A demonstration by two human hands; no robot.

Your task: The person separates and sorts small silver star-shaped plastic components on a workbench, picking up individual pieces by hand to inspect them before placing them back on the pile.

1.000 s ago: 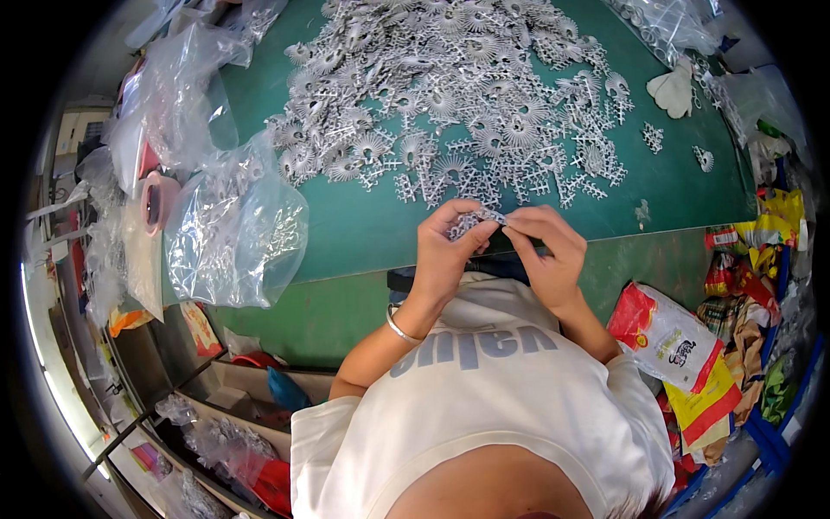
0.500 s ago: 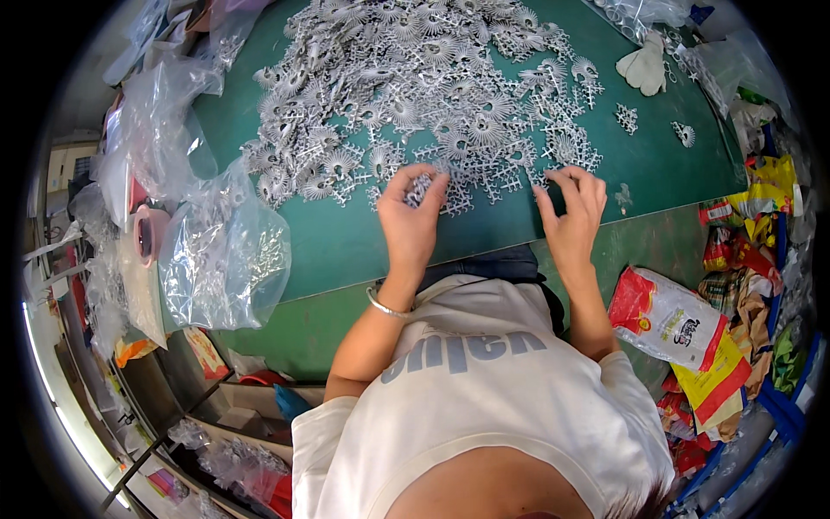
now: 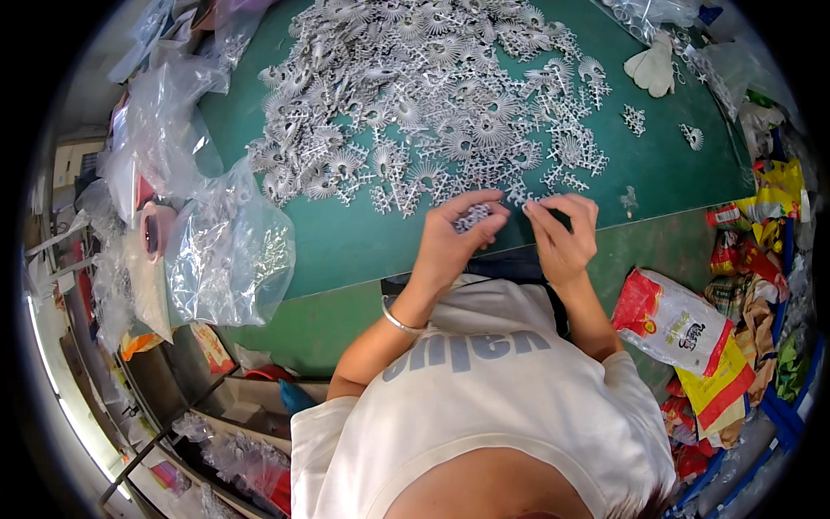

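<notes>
Over the green counter's near side (image 3: 346,246), the left hand (image 3: 443,240) clamps silvery branched pieces (image 3: 472,217); whether the right hand (image 3: 566,240), just right, pinches one, I cannot tell.

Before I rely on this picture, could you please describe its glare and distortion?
In the head view, glare streaks the lower clear bag; toward the picture's left rim, the bright strip bows; near the top, overlapping silvery pieces are hard to separate.
</notes>
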